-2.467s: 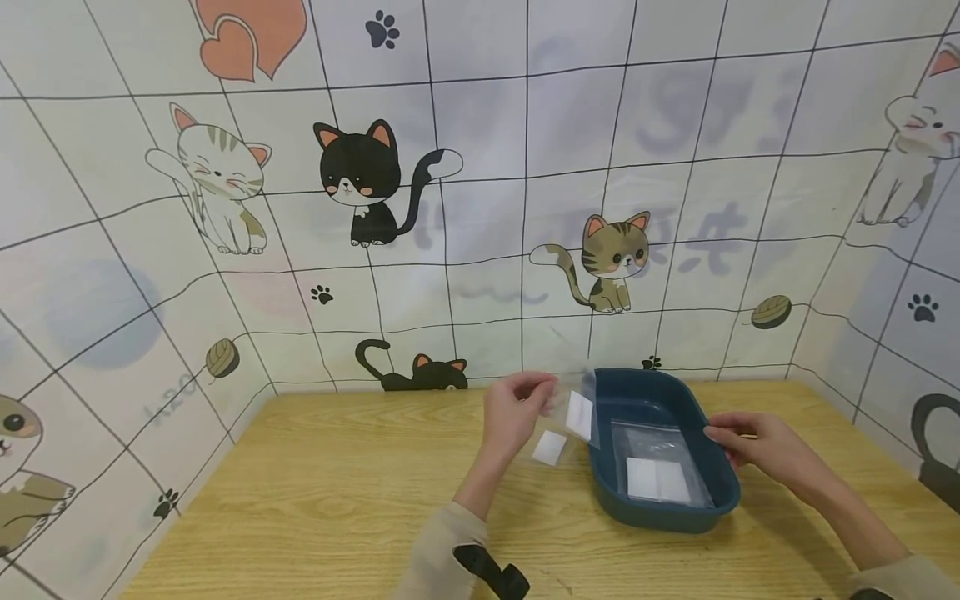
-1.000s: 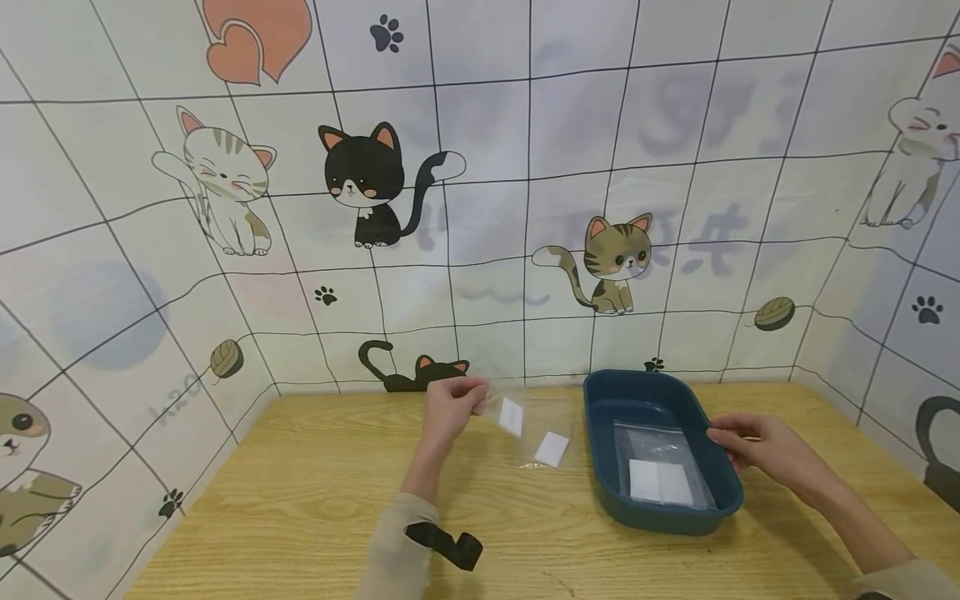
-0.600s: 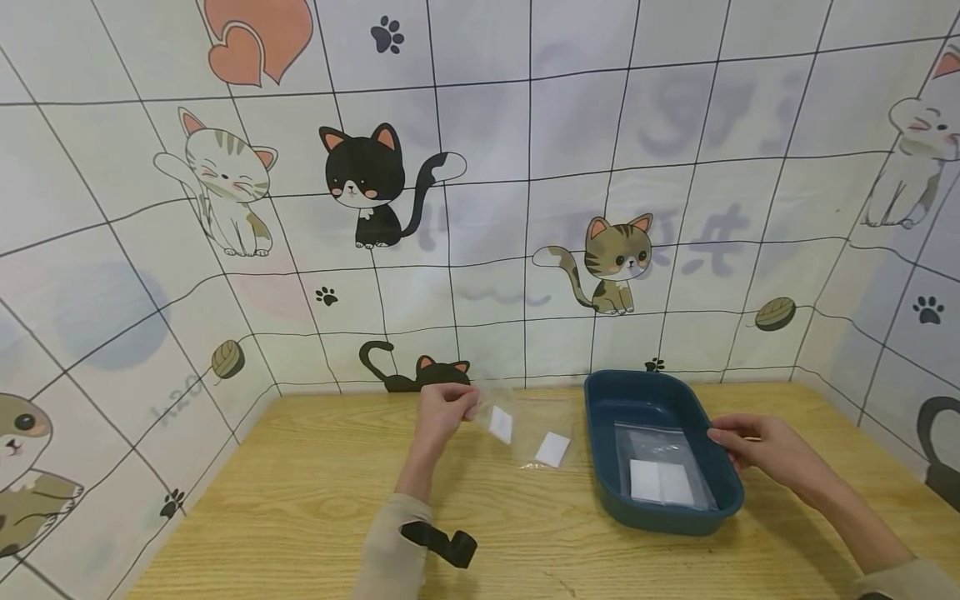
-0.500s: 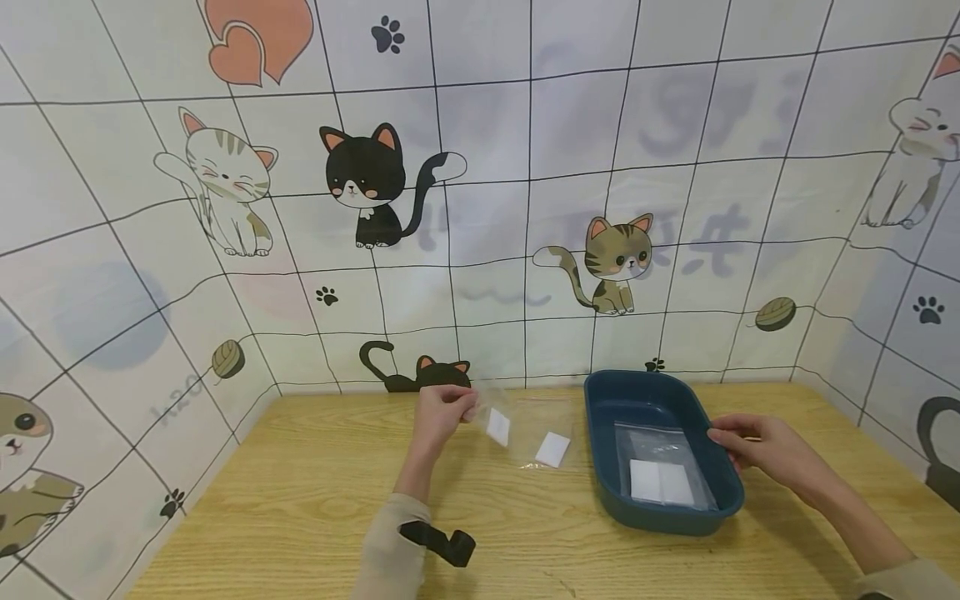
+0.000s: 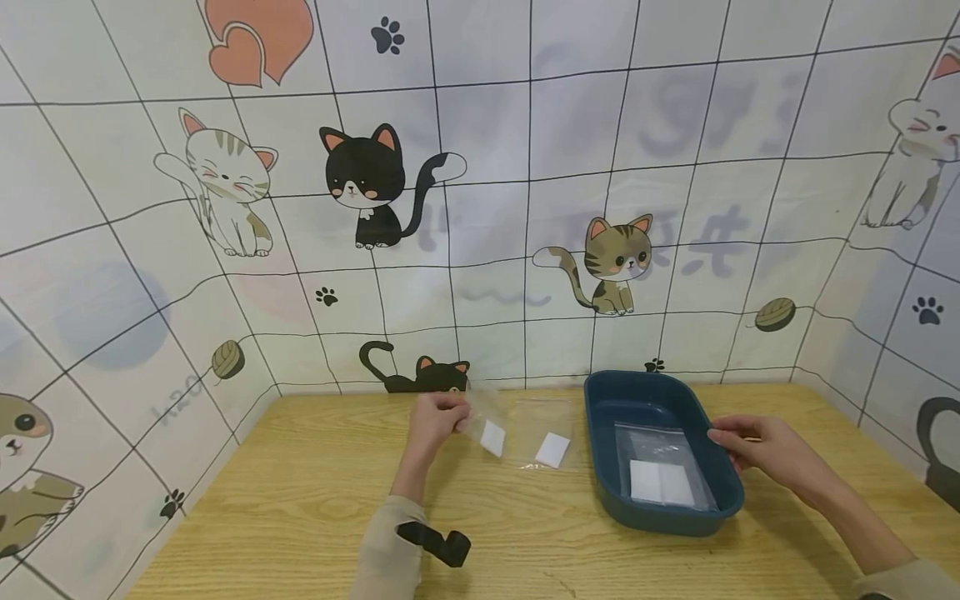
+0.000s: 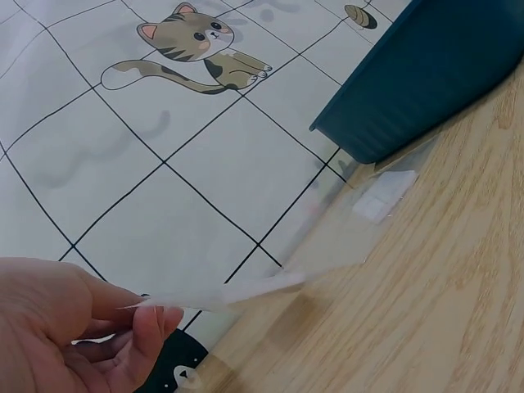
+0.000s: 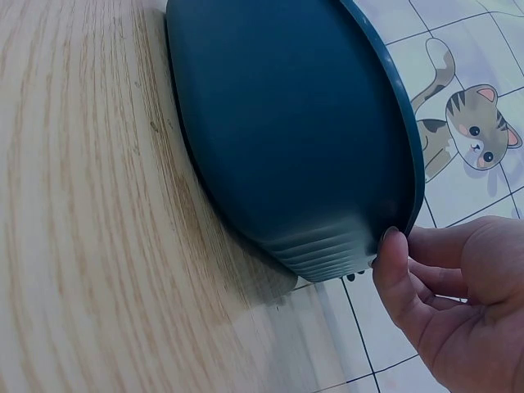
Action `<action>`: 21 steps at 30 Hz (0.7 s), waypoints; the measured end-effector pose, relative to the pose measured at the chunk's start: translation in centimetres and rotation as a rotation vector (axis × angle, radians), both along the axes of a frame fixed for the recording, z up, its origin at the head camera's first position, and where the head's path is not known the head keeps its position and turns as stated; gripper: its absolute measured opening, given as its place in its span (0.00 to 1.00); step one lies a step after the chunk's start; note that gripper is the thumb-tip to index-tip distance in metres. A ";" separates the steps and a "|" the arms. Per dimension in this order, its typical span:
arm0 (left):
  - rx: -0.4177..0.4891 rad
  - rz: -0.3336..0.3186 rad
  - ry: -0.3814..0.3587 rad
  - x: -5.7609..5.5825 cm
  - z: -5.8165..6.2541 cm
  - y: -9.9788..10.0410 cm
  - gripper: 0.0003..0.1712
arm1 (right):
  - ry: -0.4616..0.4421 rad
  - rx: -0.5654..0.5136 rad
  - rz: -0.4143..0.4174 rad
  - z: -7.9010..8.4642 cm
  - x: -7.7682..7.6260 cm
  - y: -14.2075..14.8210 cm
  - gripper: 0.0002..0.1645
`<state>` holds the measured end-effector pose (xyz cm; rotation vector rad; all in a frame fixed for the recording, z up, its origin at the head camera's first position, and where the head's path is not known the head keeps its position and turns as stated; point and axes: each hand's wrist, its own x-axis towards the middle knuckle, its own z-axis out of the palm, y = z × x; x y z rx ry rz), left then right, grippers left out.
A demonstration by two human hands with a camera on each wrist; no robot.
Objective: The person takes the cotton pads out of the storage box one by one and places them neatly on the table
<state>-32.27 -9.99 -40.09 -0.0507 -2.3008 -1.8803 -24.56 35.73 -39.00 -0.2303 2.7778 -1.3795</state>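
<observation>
Grip | left hand (image 5: pixel 433 421) pinches clear bag (image 5: pixel 489 423) | right hand (image 5: pixel 761 443) pinches blue basin (image 5: pixel 663 520)

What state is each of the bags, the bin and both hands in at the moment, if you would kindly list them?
Left hand: pinching the held clear bag
Held clear bag: tilted, white piece inside
Second clear bag: lying flat on the table, white piece inside
Blue bin: on the table, open-topped
Bag in the bin: lying inside, white pieces showing
Right hand: pinching the bin's rim
</observation>
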 end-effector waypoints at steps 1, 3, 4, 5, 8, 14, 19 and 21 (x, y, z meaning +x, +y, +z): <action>-0.024 0.008 0.001 0.0 -0.1 -0.1 0.06 | -0.001 -0.001 -0.003 0.0 0.0 0.0 0.32; -0.072 0.024 -0.010 0.0 -0.1 -0.2 0.05 | 0.003 0.004 0.002 -0.1 0.0 0.0 0.31; -0.094 0.029 -0.014 0.0 -0.1 -0.2 0.05 | 0.004 0.006 0.006 -0.1 0.0 0.0 0.31; -0.113 0.032 -0.019 0.0 -0.2 -0.3 0.05 | 0.004 0.005 0.003 -0.1 -0.1 0.1 0.31; -0.145 0.027 -0.031 0.1 -0.3 -0.4 0.06 | 0.002 0.005 0.000 -0.2 -0.1 0.1 0.31; -0.189 0.052 -0.037 0.1 -0.5 -0.6 0.06 | 0.003 0.008 -0.005 0.0 0.0 0.0 0.32; -0.265 0.098 -0.038 0.1 -0.8 -0.7 0.07 | -0.005 0.010 -0.010 0.1 0.0 -0.1 0.32; -0.305 0.119 -0.040 0.1 -0.9 -0.7 0.07 | -0.006 0.010 -0.012 0.0 -0.1 0.0 0.31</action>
